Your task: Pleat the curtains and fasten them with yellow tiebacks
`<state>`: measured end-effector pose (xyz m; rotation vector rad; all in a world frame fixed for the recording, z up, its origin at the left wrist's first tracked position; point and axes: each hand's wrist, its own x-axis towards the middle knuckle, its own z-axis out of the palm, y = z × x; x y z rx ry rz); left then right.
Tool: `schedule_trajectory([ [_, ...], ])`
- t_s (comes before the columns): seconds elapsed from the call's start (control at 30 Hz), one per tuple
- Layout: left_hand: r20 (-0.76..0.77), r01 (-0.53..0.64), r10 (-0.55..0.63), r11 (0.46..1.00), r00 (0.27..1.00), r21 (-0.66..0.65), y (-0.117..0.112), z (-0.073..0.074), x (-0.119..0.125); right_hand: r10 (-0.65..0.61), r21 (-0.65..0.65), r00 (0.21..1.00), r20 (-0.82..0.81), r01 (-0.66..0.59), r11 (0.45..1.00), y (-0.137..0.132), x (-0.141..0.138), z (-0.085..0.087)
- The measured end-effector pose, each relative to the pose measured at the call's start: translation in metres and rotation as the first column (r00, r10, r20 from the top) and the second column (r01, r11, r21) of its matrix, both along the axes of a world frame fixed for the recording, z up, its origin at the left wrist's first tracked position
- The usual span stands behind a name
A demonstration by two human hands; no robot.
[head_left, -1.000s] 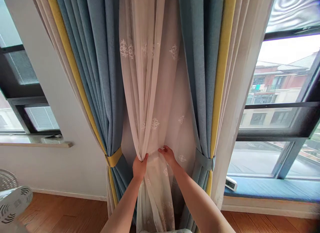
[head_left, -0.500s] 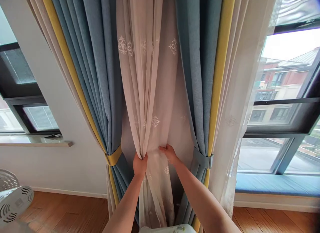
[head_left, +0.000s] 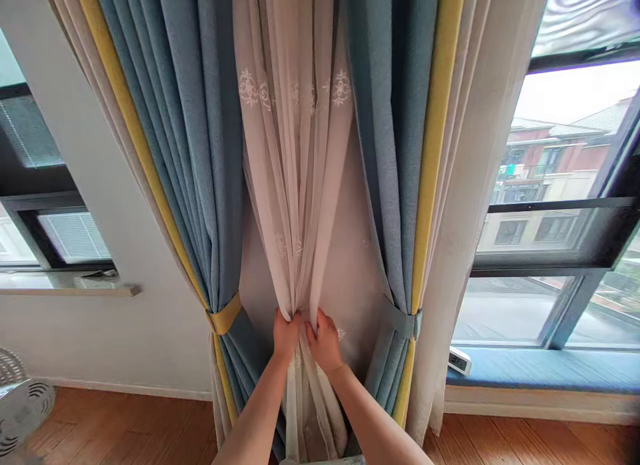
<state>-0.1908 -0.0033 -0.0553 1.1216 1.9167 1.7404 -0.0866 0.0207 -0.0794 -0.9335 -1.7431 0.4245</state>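
A sheer curtain in pale pink with white embroidered motifs hangs in the middle, pulled into narrow folds at hand height. My left hand is closed around its left side. Right beside it, my right hand grips the right side of the same fabric. Below both fists the sheer fabric falls loosely. Blue drapes flank it: the left drape is gathered by a yellow tieback, and the right drape by a blue tieback.
To the right, a window stands above a blue sill cushion that bears a small white device with a dark display. Another window sill juts out at left. A white perforated object is at lower left, above the wooden floor.
My right hand has moved left and slightly down, closer to my left hand. Between them the sheer curtain is bunched narrower. The view has shifted slightly.
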Motion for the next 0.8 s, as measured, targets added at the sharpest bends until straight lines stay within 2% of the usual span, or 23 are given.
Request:
schedule_trajectory([
  [0.1,0.118,0.102,-0.115,0.988,0.986,0.112,-0.001,-0.003,0.002,0.108,0.074,0.988,0.113,-0.117,0.99,-0.002,-0.01,0.002],
  [0.17,0.11,0.141,-0.156,0.981,0.982,0.13,-0.001,-0.001,0.003,0.149,0.101,0.972,0.184,-0.169,0.98,-0.005,-0.014,0.001],
  [0.23,0.018,0.132,-0.134,0.989,0.991,0.074,-0.001,0.005,0.004,0.19,0.131,0.947,0.26,-0.23,0.964,-0.008,-0.014,-0.003],
  [0.33,-0.136,0.055,-0.067,0.994,0.988,-0.091,0.0,0.016,0.004,0.274,0.155,0.897,0.346,-0.343,0.927,-0.012,-0.005,-0.009],
  [0.4,-0.191,0.014,-0.052,0.98,0.98,-0.196,0.0,0.022,0.001,0.28,0.18,0.904,0.322,-0.349,0.92,-0.009,0.008,-0.011],
  [0.43,-0.203,-0.003,-0.045,0.973,0.978,-0.232,0.0,0.023,-0.002,0.224,0.203,0.941,0.255,-0.278,0.939,-0.005,0.015,-0.011],
  [0.5,-0.205,-0.036,-0.017,0.966,0.979,-0.254,-0.002,0.022,-0.01,-0.029,0.203,1.0,0.004,0.028,0.979,0.01,0.032,-0.007],
  [0.53,-0.201,-0.048,-0.004,0.966,0.98,-0.254,-0.004,0.021,-0.014,-0.187,0.14,0.974,-0.13,0.205,0.969,0.02,0.04,-0.005],
  [0.57,-0.198,-0.058,0.007,0.966,0.98,-0.252,-0.006,0.02,-0.019,-0.329,0.043,0.916,-0.231,0.348,0.937,0.032,0.047,-0.002],
  [0.6,-0.196,-0.065,0.015,0.966,0.98,-0.25,-0.009,0.019,-0.023,-0.43,-0.061,0.857,-0.284,0.432,0.9,0.045,0.053,0.001],
  [0.63,-0.196,-0.068,0.018,0.967,0.98,-0.247,-0.011,0.018,-0.027,-0.489,-0.152,0.817,-0.305,0.465,0.872,0.057,0.058,0.004],
  [0.67,-0.198,-0.067,0.018,0.967,0.98,-0.244,-0.013,0.017,-0.031,-0.499,-0.218,0.808,-0.314,0.45,0.866,0.069,0.06,0.006],
  [0.7,-0.199,-0.064,0.015,0.968,0.98,-0.242,-0.015,0.017,-0.033,-0.453,-0.263,0.831,-0.324,0.38,0.887,0.08,0.061,0.007],
  [0.77,-0.197,-0.052,0.005,0.97,0.98,-0.236,-0.019,0.018,-0.036,-0.251,-0.296,0.9,-0.356,0.146,0.944,0.096,0.054,0.008],
  [0.8,-0.194,-0.044,-0.002,0.971,0.981,-0.234,-0.02,0.019,-0.036,-0.131,-0.296,0.921,-0.366,0.018,0.955,0.101,0.047,0.008],
])
